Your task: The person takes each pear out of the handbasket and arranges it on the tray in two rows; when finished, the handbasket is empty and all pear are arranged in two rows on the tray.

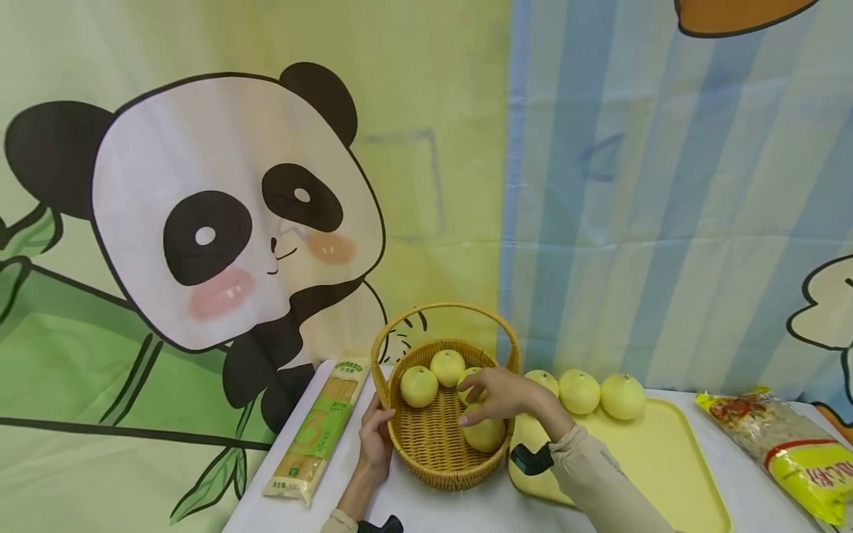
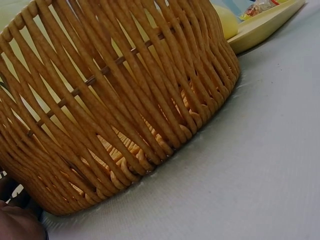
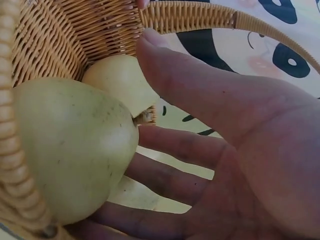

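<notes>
A wicker basket (image 1: 443, 474) with a tall handle holds several pale yellow-green round fruits (image 1: 419, 386). My left hand (image 1: 375, 442) grips the basket's left side near the rim; in the left wrist view only part of that hand (image 2: 20, 222) shows beside the wicker wall (image 2: 115, 100). Over the basket's right part is my right hand (image 1: 498, 394), its thumb and fingers spread. The right wrist view has the open palm (image 3: 235, 175) beside a large fruit (image 3: 75, 145), fingers partly behind it, thumb held apart. Whether the fingers touch the fruit, I cannot tell.
Right of the basket lies a yellow tray (image 1: 666, 459), with three similar fruits (image 1: 579, 391) in a row at its back edge. A noodle packet (image 1: 316, 437) lies left of the basket, and a yellow-and-red food bag (image 1: 786, 451) at the far right. A printed curtain (image 1: 440, 148) hangs behind.
</notes>
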Action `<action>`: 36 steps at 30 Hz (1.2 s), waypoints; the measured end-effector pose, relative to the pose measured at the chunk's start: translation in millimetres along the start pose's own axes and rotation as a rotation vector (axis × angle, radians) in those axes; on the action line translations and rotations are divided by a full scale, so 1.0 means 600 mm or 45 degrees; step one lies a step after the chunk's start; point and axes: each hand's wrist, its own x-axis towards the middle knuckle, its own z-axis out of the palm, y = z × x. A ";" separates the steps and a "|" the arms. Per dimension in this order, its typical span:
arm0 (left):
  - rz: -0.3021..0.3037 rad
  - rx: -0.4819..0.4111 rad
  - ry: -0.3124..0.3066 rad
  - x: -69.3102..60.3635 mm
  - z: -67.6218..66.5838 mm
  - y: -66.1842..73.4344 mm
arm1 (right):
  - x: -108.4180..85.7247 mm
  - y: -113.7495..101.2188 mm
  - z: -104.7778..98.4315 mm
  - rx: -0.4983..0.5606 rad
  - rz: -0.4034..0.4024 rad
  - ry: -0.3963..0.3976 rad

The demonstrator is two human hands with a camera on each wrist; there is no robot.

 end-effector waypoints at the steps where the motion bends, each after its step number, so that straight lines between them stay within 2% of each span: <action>1: -0.002 -0.001 0.000 0.001 0.001 0.000 | 0.003 0.000 -0.001 -0.003 0.012 -0.012; 12: 0.016 0.011 -0.010 0.007 0.002 0.002 | 0.029 0.002 -0.008 -0.129 0.111 -0.186; 16: 0.012 0.004 -0.002 0.006 0.003 0.002 | 0.036 0.012 0.001 -0.150 0.103 -0.241; 21: 0.007 0.008 0.011 0.005 0.004 0.000 | 0.037 0.018 0.010 -0.140 0.053 -0.215; 27: 0.005 0.016 0.017 0.004 0.004 0.000 | 0.032 0.021 0.012 -0.024 0.001 -0.166; 32: -0.001 0.025 0.028 0.002 0.002 0.000 | 0.029 0.028 0.015 0.050 -0.130 -0.170; 36: -0.001 0.028 0.030 -0.001 0.001 0.001 | 0.019 0.028 0.014 0.108 -0.217 -0.116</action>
